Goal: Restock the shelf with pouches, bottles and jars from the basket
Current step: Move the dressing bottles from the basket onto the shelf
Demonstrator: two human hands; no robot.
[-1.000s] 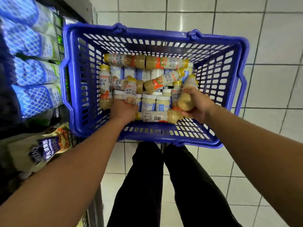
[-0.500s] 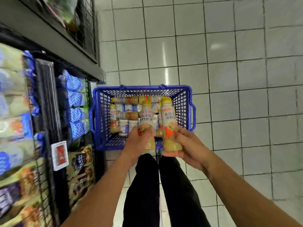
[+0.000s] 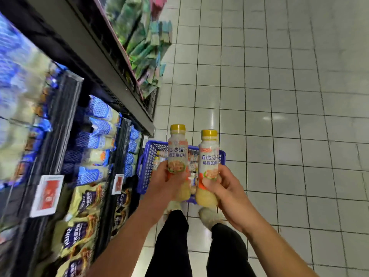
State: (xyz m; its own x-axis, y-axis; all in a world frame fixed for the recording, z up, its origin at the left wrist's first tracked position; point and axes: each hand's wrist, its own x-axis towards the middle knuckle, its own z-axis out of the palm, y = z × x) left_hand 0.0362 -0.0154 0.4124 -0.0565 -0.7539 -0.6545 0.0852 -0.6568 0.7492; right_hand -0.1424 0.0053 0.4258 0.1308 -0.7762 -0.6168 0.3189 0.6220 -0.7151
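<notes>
Got a bottle (image 3: 177, 154) gripped upright in my left hand (image 3: 163, 181) and another bottle (image 3: 208, 166) in my right hand (image 3: 223, 188), fingers wrapped low so labels show (basket (image 3: 145, 166) sits below), probably heading for the shelf (image 3: 65, 124) on my left.

Single view from a head-worn, wide-angle camera, facing forward and steeply down the aisle. The left hand (image 3: 162, 183) and right hand (image 3: 224, 189) lie nearest the lens, with the basket (image 3: 145, 156) below them on the tiled floor (image 3: 279, 96). The shelf (image 3: 60, 128) fills the left side.
</notes>
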